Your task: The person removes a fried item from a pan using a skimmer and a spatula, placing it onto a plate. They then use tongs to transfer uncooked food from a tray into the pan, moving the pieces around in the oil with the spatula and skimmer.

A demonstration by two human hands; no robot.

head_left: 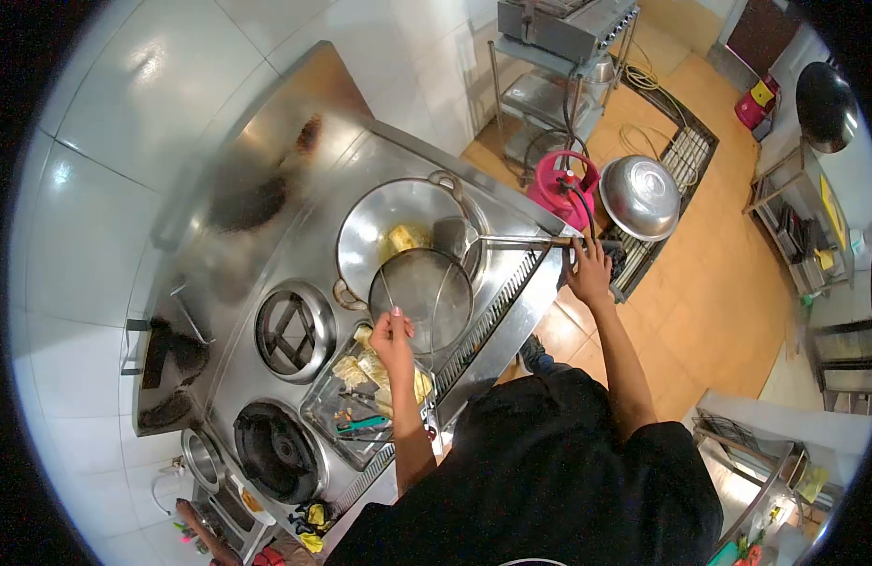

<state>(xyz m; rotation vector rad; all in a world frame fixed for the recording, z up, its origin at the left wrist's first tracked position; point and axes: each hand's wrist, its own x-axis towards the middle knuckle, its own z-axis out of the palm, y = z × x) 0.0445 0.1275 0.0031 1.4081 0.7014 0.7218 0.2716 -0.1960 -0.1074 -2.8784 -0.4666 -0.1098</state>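
Note:
A large two-handled metal wok (359, 222) sits on the steel stove. In it a yellow lump (400, 238), perhaps butter, lies in a little yellow liquid. My right hand (589, 271) is closed around the handle end of a long wok spatula (516, 241), whose blade rests inside the wok. My left hand (392, 338) is closed at the near edge of a round mesh strainer (425, 307), held over the wok's near side. Below my left forearm, a clear tray (365, 453) holds crumpled yellowish wrappers (360, 363) and a teal-handled tool (362, 424).
Two more burners (294, 330) lie left of the wok. Past the stove's right edge stand a pink gas cylinder (561, 184) and an upturned metal bowl (641, 196) near a floor grate (691, 156). Another person's arm (205, 533) shows at bottom left.

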